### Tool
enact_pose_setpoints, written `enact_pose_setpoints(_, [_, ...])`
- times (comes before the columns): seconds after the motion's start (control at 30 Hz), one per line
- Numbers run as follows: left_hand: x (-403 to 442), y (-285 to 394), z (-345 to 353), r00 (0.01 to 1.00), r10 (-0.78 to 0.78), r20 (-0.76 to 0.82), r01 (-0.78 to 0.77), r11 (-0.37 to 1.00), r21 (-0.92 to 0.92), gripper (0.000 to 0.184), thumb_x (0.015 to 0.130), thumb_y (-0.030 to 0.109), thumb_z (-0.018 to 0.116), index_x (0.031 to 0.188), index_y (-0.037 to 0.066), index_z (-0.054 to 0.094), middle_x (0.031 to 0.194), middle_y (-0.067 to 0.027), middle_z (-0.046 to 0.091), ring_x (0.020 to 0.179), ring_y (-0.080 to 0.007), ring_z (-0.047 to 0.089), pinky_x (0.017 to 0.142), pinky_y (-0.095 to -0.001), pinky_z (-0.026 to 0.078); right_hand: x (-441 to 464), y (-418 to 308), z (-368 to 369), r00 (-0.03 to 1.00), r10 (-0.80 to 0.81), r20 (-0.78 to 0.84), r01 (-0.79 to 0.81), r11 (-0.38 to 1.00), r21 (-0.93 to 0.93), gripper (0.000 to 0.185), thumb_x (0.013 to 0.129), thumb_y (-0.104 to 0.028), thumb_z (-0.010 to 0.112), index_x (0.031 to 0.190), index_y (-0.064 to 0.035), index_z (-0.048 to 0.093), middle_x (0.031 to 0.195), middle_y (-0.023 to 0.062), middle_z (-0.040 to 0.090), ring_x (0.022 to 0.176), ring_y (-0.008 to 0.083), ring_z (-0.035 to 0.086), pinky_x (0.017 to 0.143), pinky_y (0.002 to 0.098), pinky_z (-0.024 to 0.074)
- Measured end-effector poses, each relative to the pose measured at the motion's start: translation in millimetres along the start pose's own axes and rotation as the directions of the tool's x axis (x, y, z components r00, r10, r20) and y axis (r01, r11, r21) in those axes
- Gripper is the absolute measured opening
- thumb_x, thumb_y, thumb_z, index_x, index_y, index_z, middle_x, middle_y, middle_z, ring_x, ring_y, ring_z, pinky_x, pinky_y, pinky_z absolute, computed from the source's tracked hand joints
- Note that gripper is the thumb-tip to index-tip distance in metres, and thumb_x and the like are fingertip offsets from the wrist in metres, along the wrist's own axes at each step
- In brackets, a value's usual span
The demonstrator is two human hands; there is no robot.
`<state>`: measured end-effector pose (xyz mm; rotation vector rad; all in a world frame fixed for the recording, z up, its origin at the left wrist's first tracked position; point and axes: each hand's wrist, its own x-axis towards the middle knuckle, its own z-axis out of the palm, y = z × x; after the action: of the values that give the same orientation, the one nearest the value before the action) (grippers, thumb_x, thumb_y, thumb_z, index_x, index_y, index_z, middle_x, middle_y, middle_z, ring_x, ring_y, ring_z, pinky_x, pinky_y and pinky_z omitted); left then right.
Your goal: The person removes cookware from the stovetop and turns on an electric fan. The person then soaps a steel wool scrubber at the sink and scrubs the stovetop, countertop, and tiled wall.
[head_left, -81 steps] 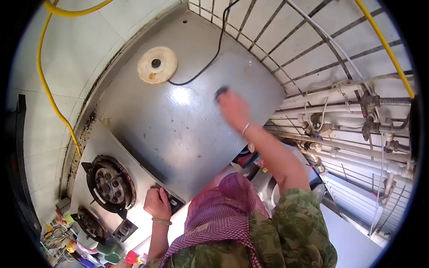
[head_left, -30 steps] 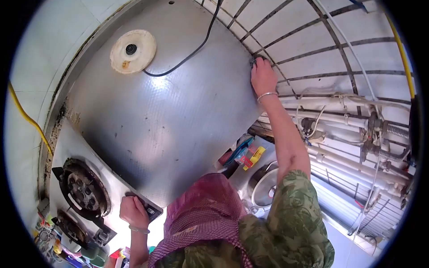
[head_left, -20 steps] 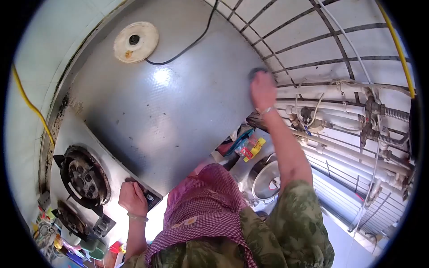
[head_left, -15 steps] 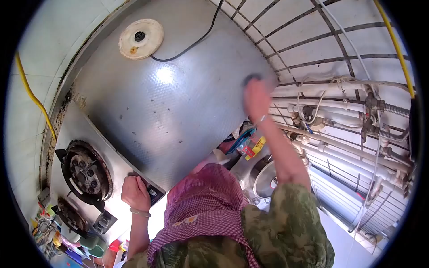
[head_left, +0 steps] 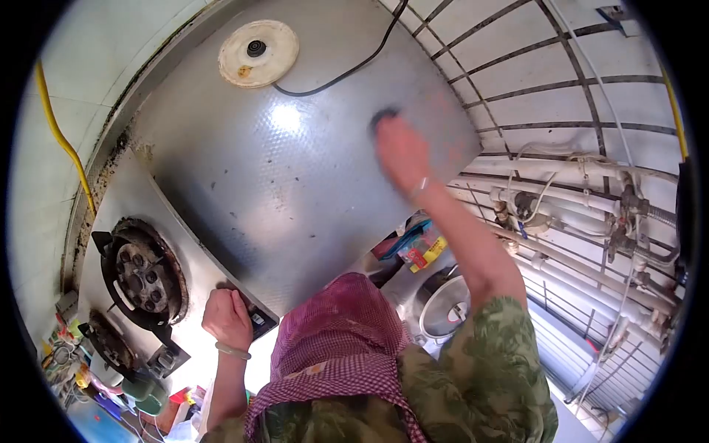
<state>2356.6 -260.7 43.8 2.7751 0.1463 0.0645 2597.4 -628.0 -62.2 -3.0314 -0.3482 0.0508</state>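
My right hand (head_left: pixel 402 155), smeared by motion, is pressed on the steel countertop (head_left: pixel 251 177) near its right side. Under its fingers is a dark, rounded pad (head_left: pixel 384 116), too blurred to tell its material. Closed into a fist, my left hand (head_left: pixel 227 319) rests at the front edge of the gas stove (head_left: pixel 193 273), beside a dark panel (head_left: pixel 260 319). What its fingers hold, if anything, is hidden. Small dark specks are scattered over the middle of the steel surface.
A round, cream-coloured kettle base (head_left: pixel 258 53) with a black cord (head_left: pixel 347 74) lies at the back. A black burner grate (head_left: pixel 140 273) stands at left. Pipes (head_left: pixel 576 207) line the right wall. Below the counter are a lidded pot (head_left: pixel 444 306) and a plastic packet (head_left: pixel 427 255).
My right hand has moved left across the countertop with the dark pad, away from the right edge. My left hand stays at the stove edge. The whole view has shifted slightly.
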Motion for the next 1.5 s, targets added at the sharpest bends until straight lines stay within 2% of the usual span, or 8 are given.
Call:
enact_pose_setpoints(0.4, [3.3,-2.5,-1.9,1.000,-0.004,0.001,0.004,1.000,-0.027,0.015,0.089,0.010,0.060,0.077,0.005,0.054,0.074,-0.0141,0.056,0.064,-0.0337,0.058,0.056,-0.0415,0.047,7.2,-55.2,-8.4,0.981,0.188,0.046,-0.193,0.954,0.231,0.021,0.096,-0.022,0.047,0.097,-0.0049,0.058,0.093,0.0174,0.062,0.082,0.0384,0.062,0.071,0.0494,0.0507])
enact_pose_setpoints(0.47, [4.9,-1.2,-2.2,1.000,0.012,-0.015,-0.012,0.999,-0.039,0.015,0.089,0.010,0.060,0.077,0.005,0.053,0.074,-0.0139,0.056,0.063,-0.0335,0.057,0.056,-0.0413,0.046,-69.3,-132.2,33.0,0.915,-0.402,0.014,0.399,0.911,0.104,0.014,0.087,-0.019,0.053,0.092,-0.0088,0.062,0.086,0.0121,0.064,0.082,0.0325,0.064,0.070,0.0461,0.0517])
enact_pose_setpoints(0.63, [4.9,-1.4,-3.6,0.998,0.048,-0.033,-0.049,0.998,-0.027,0.015,0.090,0.009,0.060,0.078,0.005,0.053,0.075,-0.0133,0.056,0.064,-0.0331,0.057,0.055,-0.0401,0.046,-123.6,-190.8,-18.3,0.761,-0.593,0.263,0.494,0.793,0.357,0.010,0.081,-0.015,0.055,0.087,-0.0079,0.060,0.086,0.0128,0.063,0.081,0.0301,0.063,0.071,0.0454,0.0514])
enact_pose_setpoints(0.87, [0.0,-5.7,-1.6,0.998,0.041,-0.055,-0.044,0.998,-0.040,0.015,0.090,0.011,0.061,0.079,0.006,0.053,0.077,-0.0116,0.057,0.066,-0.0314,0.058,0.056,-0.0392,0.047,-118.5,-35.4,5.8,0.953,0.278,-0.120,-0.271,0.960,0.071,0.016,0.091,-0.020,0.054,0.099,-0.0064,0.058,0.092,0.0126,0.061,0.080,0.0338,0.063,0.064,0.0466,0.0518])
enact_pose_setpoints(1.0, [-1.4,-4.3,-1.6,0.999,0.018,-0.043,-0.020,0.999,-0.042,0.015,0.092,0.014,0.060,0.081,0.007,0.053,0.080,-0.0109,0.058,0.068,-0.0316,0.059,0.057,-0.0404,0.047,-201.6,-171.6,12.5,0.895,-0.428,0.126,0.406,0.898,0.168,0.010,0.079,-0.017,0.059,0.087,-0.0120,0.059,0.083,0.0063,0.057,0.073,0.0255,0.058,0.060,0.0383,0.0509])
enact_pose_setpoints(1.17, [-2.8,-7.1,-4.3,1.000,0.006,-0.017,-0.007,0.998,-0.059,0.016,0.093,0.018,0.059,0.082,0.008,0.052,0.080,-0.0100,0.058,0.071,-0.0318,0.060,0.059,-0.0420,0.048,-182.5,-184.4,-13.3,0.904,-0.415,0.105,0.385,0.895,0.226,0.008,0.081,-0.018,0.057,0.086,-0.0133,0.060,0.080,0.0078,0.057,0.073,0.0246,0.058,0.058,0.0387,0.0509])
enact_pose_setpoints(1.27, [-3.0,-6.5,-3.1,1.000,-0.007,-0.022,0.006,1.000,-0.029,0.018,0.093,0.019,0.060,0.081,0.007,0.052,0.079,-0.0104,0.057,0.072,-0.0318,0.060,0.060,-0.0426,0.047,-151.8,-112.2,-26.9,0.989,0.148,0.026,-0.150,0.983,0.106,0.011,0.090,-0.017,0.053,0.096,-0.0092,0.058,0.087,0.0142,0.058,0.077,0.0347,0.062,0.063,0.0440,0.0524])
enact_pose_setpoints(1.5, [-4.0,-2.6,-9.7,0.998,-0.007,-0.056,0.003,0.997,-0.071,0.009,0.092,0.018,0.058,0.089,0.009,0.058,0.084,-0.0113,0.060,0.075,-0.0323,0.061,0.062,-0.0434,0.048,-125.8,-203.2,-2.5,0.928,-0.371,0.045,0.353,0.910,0.217,0.012,0.084,-0.014,0.058,0.096,-0.0131,0.059,0.094,0.0102,0.057,0.084,0.0285,0.061,0.071,0.0430,0.0531])
